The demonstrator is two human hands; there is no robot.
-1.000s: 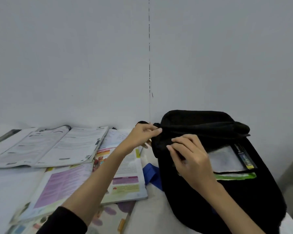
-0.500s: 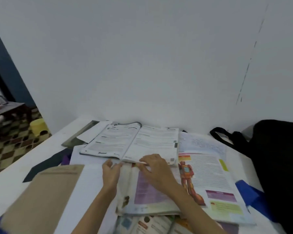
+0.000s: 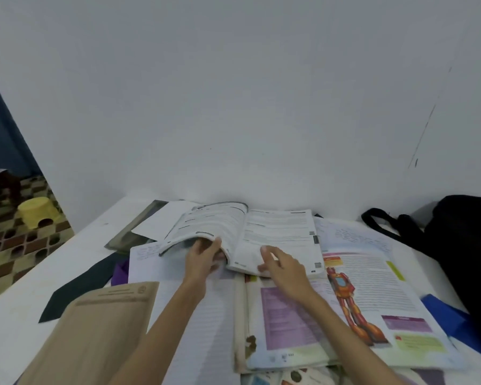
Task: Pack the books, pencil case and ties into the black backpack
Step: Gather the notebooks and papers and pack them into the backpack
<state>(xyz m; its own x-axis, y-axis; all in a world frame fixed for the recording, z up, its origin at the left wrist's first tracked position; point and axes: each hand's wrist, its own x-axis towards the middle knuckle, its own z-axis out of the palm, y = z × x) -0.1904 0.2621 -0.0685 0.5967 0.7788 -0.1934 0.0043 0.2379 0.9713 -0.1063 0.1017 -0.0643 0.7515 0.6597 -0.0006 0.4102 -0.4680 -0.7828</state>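
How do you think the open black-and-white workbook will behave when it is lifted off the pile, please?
Probably floppy: the open workbook has a left half already curling up where the left hand grips it. It looks thin and soft-covered, so likely light. Lifted by one side, its pages may fan and the right half sag.

There is a single view, from a wide-angle camera worn on the person's head. It looks forward and down across a white table (image 3: 25, 309) toward a plain wall (image 3: 233, 93) that fills the upper half of the picture. Both forearms enter from the near edge, so the left hand (image 3: 203, 255) and right hand (image 3: 282, 266) sit near the centre, close to the lens. The open books spread through the lower middle. The black backpack (image 3: 467, 245) is cut off by the right edge, and a strip of checkered floor (image 3: 9, 245) shows at the far left. Straight lines bend toward the edges of the picture.
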